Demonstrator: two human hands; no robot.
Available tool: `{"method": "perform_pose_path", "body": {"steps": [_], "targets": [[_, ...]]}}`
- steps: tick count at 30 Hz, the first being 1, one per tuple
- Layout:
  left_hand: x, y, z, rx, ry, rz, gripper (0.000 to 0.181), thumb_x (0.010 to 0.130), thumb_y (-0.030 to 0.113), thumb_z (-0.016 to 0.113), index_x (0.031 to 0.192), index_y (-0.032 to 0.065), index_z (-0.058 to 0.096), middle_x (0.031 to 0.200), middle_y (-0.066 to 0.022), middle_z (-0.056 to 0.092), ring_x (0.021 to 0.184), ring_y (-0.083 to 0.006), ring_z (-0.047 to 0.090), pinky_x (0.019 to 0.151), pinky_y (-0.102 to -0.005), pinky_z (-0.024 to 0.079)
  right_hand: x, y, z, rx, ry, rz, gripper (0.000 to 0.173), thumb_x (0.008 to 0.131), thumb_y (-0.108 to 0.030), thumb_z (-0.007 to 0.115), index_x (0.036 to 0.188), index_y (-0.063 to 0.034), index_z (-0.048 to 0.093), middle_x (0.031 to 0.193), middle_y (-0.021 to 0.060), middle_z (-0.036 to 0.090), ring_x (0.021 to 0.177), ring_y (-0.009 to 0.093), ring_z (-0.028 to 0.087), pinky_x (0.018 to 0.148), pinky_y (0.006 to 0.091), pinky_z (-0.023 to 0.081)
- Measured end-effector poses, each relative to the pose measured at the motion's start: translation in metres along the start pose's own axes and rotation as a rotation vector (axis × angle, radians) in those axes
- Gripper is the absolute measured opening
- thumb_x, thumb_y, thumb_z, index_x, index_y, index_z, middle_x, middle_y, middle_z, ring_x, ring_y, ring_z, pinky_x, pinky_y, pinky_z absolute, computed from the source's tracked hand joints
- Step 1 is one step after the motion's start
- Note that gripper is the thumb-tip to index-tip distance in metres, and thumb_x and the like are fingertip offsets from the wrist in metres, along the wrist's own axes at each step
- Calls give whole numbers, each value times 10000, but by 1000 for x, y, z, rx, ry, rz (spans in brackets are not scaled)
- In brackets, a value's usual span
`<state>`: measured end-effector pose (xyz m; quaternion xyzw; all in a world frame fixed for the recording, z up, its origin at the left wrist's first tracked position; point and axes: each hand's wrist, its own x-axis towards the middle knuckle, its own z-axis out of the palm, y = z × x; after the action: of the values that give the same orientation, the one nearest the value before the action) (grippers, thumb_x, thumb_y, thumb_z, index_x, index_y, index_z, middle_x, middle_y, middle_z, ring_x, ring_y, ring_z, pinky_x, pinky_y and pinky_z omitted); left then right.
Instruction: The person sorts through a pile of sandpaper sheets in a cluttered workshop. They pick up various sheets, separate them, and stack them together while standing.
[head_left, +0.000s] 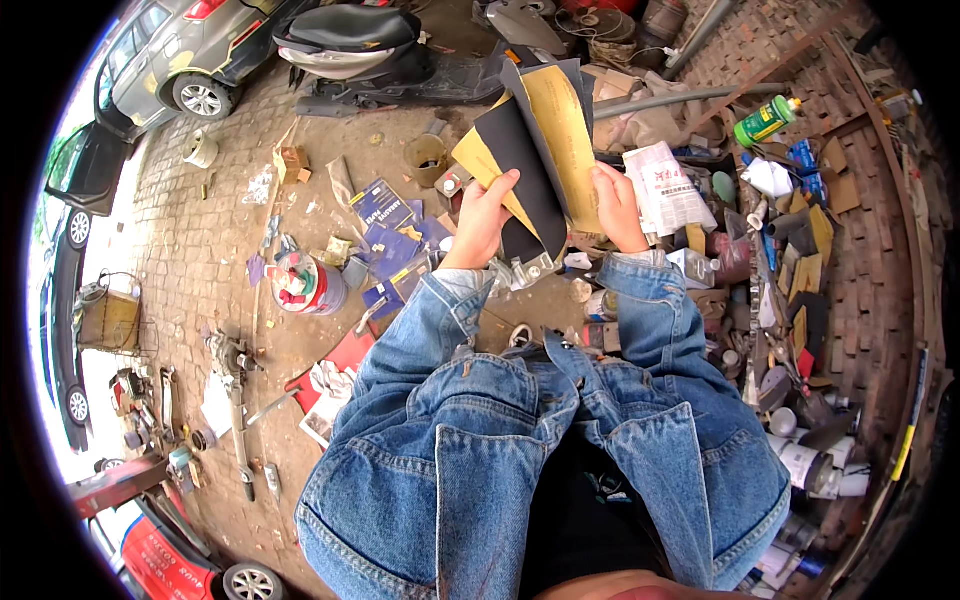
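Several sheets of sandpaper (521, 146), black on the grit side and yellow on the back, fan out between my two hands. My left hand (480, 219) grips the left sheets near their lower edge, thumb on top. At the right edge, my right hand (616, 202) pinches a sheet whose yellow back (564, 135) faces me. The sheets are bent and partly overlap, so some are hidden. On the ground left of my left hand lie blue abrasive-paper packets (381, 206). A folded newspaper (667, 187) is just right of my right hand.
A red and white bucket (309, 283) stands on the ground to the left, near a cardboard box (291, 161). Ahead lies a scooter body with a black seat (352, 34). Cluttered shelving with a green bottle (766, 120) runs along the brick wall (877, 247). Cars (180, 67) are parked left.
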<state>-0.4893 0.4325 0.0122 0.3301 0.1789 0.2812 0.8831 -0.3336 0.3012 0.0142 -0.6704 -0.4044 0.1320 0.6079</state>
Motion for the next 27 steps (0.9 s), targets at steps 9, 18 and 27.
{"method": "perform_pose_path", "body": {"steps": [9, 18, 27], "targets": [[2, -26, 24, 338, 107, 227, 342, 802, 186, 734, 1024, -43, 611, 929, -64, 654, 811, -124, 589, 757, -263, 458, -3, -16, 13, -137, -62, -90, 303, 966, -177, 452, 1062, 87, 568, 780, 73, 608, 730, 97, 520, 666, 283, 437], [16, -27, 2, 536, 290, 320, 150, 820, 22, 587, 950, -47, 615, 886, -46, 657, 775, -116, 587, 689, -264, 460, 8, 8, -3, 176, 121, 85, 304, 975, -166, 416, 1067, 64, 592, 936, 32, 642, 835, 74, 546, 762, 241, 440], [22, -17, -3, 271, 149, 227, 163, 825, 26, 607, 979, -29, 605, 932, -17, 636, 818, -98, 567, 744, -253, 431, 9, 10, -15, 395, 187, 198, 327, 968, -159, 407, 1113, 78, 580, 1032, 84, 647, 905, 118, 596, 817, 245, 454]]}}
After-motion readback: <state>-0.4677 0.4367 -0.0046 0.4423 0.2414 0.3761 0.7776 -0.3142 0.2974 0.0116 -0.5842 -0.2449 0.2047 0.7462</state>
